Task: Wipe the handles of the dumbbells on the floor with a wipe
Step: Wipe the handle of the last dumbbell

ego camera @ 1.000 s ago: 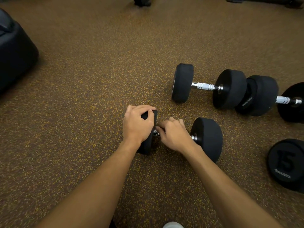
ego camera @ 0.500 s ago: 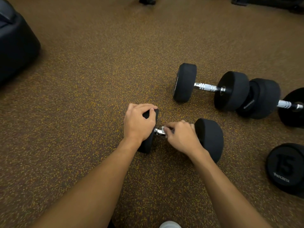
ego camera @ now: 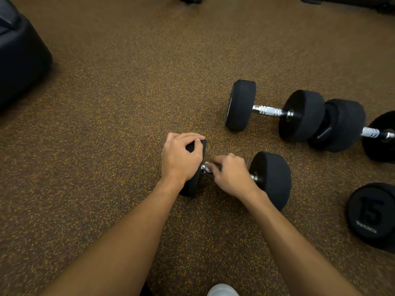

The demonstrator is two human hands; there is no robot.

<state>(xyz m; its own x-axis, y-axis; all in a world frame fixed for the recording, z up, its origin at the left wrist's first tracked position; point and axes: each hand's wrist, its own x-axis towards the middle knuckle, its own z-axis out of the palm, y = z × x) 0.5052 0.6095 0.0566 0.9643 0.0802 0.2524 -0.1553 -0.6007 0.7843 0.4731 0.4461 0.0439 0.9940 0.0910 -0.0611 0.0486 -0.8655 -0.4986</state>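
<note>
Here, L hand (ego camera: 181,159) on dumbbell (ego camera: 271,180) end, R hand (ego camera: 232,175) round handle (wipe maybe).

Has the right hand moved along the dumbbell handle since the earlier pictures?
Yes. The right hand slid right, then back left toward the weight head the left hand holds.

Speckled brown floor (ego camera: 106,167); black padded equipment (ego camera: 19,60) far left; white shoe tip (ego camera: 222,291) bottom edge.

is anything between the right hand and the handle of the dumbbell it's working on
Nothing visible does: the right hand is already closed around the handle of the near dumbbell, while the left hand grips its left weight head.
</note>
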